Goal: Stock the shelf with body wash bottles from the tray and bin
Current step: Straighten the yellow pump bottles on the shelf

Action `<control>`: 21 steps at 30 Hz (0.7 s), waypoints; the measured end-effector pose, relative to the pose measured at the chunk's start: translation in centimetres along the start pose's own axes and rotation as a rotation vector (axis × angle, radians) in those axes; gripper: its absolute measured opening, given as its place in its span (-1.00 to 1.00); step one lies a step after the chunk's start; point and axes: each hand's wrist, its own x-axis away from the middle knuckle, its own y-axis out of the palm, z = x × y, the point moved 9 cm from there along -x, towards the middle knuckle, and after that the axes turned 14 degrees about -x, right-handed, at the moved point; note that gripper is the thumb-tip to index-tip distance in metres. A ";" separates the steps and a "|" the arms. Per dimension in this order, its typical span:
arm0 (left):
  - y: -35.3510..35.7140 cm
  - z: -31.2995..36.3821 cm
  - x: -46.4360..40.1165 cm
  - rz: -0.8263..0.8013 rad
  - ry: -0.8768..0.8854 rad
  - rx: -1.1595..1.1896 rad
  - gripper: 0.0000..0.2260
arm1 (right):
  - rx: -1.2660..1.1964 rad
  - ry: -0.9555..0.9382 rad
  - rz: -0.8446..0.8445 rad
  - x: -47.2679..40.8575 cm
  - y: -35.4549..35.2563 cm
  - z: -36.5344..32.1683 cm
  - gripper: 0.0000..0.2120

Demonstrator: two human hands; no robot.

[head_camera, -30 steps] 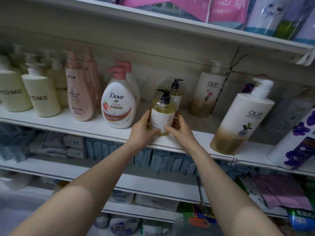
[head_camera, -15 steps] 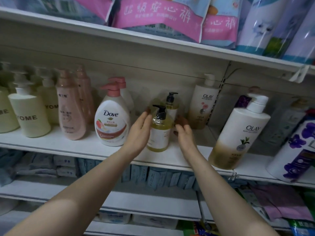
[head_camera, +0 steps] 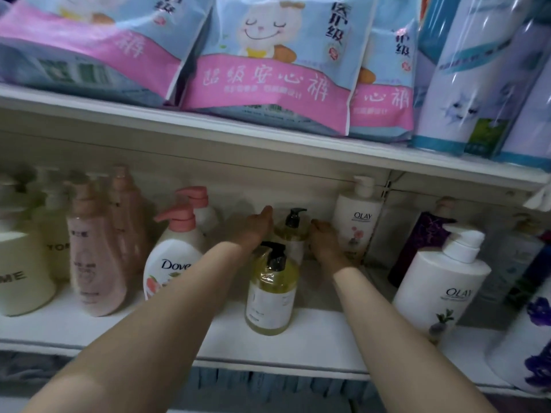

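Observation:
Two clear yellow body wash bottles with black pumps stand one behind the other on the white shelf [head_camera: 313,350]. The front bottle [head_camera: 269,296] stands free near the shelf edge, between my forearms. Both my arms reach past it to the rear bottle [head_camera: 293,232] near the back wall. My left hand [head_camera: 253,231] lies along that bottle's left side with straight fingers. My right hand [head_camera: 325,241] sits against its right side, fingers pointing toward the bottle. Whether the palms actually touch it is hard to tell.
Left of my arms stand a Dove bottle [head_camera: 171,260], pink bottles [head_camera: 92,260] and cream bottles [head_camera: 21,278]. To the right are two Olay bottles [head_camera: 356,225] [head_camera: 438,290] and a purple-flowered one [head_camera: 527,350]. Pink and blue packs [head_camera: 268,73] fill the shelf above.
My hands let go of the front yellow bottle, left it standing on the shelf, and reached further back to either side of the rear bottle. The view tilted upward.

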 end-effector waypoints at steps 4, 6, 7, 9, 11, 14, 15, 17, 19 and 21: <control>1.3 -1.9 -1.4 -0.073 -0.101 0.113 -0.53 | 0.002 0.037 -0.059 -0.9 0.9 1.0 -0.64; 1.6 -2.0 -2.1 -0.083 -0.112 0.170 -0.54 | -0.064 0.044 -0.074 -2.4 1.4 2.8 -0.52; 1.7 -2.0 -2.2 -0.096 -0.118 0.190 -0.54 | -0.089 0.042 -0.059 -3.9 1.2 4.4 -0.43; 2.1 -1.9 -2.4 -0.120 -0.114 0.219 -0.57 | -0.143 0.040 -0.054 -5.6 0.8 6.6 -0.41; 2.3 -2.2 -2.3 -0.142 -0.103 0.254 -0.59 | -0.186 0.091 -0.056 -3.0 1.0 5.4 -0.57; 2.1 -2.7 -1.7 -0.159 -0.087 0.297 -0.52 | -0.335 0.130 -0.083 0.0 1.6 3.5 -0.68; 2.0 -3.0 -1.6 -0.159 -0.088 0.304 -0.50 | -0.365 0.154 -0.096 0.2 1.9 3.8 -0.66; 1.5 -3.2 -1.2 -0.110 -0.091 0.297 -0.52 | -0.382 0.180 -0.118 1.0 2.3 3.9 -0.64; 0.8 -3.6 -1.0 -0.044 -0.103 0.297 -0.57 | -0.369 0.182 -0.122 1.6 2.5 4.0 -0.65; 0.5 -3.9 -0.5 -0.029 -0.117 0.324 -0.59 | -0.360 0.188 -0.128 2.1 2.6 4.1 -0.67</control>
